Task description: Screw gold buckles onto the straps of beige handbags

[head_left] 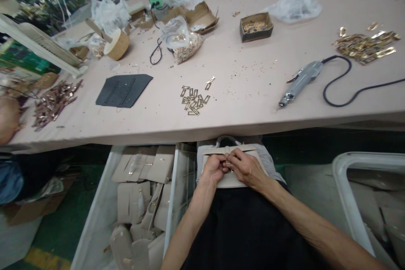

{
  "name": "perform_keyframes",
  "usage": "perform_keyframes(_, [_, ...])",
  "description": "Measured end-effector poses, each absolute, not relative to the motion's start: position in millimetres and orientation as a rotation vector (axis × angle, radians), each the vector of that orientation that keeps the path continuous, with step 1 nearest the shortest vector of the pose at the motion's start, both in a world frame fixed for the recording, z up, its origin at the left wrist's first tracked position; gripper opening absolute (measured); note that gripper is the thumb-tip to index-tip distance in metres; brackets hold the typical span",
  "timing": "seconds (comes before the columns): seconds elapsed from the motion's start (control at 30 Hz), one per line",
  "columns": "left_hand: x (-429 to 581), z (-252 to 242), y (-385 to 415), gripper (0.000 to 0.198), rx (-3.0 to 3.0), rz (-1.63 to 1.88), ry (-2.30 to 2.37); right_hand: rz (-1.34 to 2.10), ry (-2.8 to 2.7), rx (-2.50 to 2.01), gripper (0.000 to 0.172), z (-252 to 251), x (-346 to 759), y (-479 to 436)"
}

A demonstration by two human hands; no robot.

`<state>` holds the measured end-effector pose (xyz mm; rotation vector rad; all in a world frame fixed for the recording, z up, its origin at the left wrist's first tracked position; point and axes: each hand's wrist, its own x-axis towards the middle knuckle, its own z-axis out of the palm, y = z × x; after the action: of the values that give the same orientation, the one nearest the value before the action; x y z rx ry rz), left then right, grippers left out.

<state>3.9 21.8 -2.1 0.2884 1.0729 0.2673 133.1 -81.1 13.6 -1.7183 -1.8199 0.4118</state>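
A beige handbag (226,182) lies across my lap, its wrapped top handle (228,139) pointing toward the table. Both hands meet at the middle of its front. My left hand (215,166) is closed, fingertips pinched at a small metal piece that they mostly cover. From the other side, my right hand (245,166) pinches at the same spot, its thumb and fingers pressed together. What exactly the fingers hold is too small and covered to make out. Straight ahead on the table lies a loose group of small gold rectangular frames (194,101).
A white bin (171,211) of beige handbags (134,202) stands at my left, another bin (340,177) at my right. On the table are an electric screwdriver (300,82), a dark panel (124,90), gold plates (367,46), a small parts box (256,27) and a parts bag (187,46).
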Motion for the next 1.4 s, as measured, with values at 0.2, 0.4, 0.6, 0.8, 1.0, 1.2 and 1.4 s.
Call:
perform_keyframes(0.2, [-2.0,-10.3,23.3,0.014,0.175,0.220,1.044,0.345,-1.902,-1.729,0.020,20.0,133.2,-72.1])
perform_keyframes(0.4, [-4.4,-6.9,25.1,0.011,0.079,0.232,1.021,0.309,-1.946,-1.747,0.020,20.6,133.9,-63.9])
perform_keyframes(0.6, [-1.8,-13.3,28.5,0.012,-0.013,0.241,1.037,0.308,-1.958,-1.735,0.021,20.5,133.0,-62.2])
perform_keyframes(0.8, [2.4,-13.5,28.5,0.013,-0.006,0.243,1.046,0.323,-1.910,-1.742,0.023,18.2,134.1,-65.5])
perform_keyframes(1.0, [-3.4,-3.4,23.1,0.013,0.030,0.279,0.970,0.373,-1.738,-1.753,0.021,21.6,137.5,-62.7])
perform_keyframes(1.2, [-1.5,0.4,20.8,0.016,0.062,0.323,0.943,0.406,-1.717,-1.751,0.017,19.5,136.2,-58.5])
perform_keyframes(1.4, [6.3,7.8,15.5,0.014,0.401,0.402,1.126,0.408,-1.690,-1.751,0.018,20.5,135.6,-56.3])
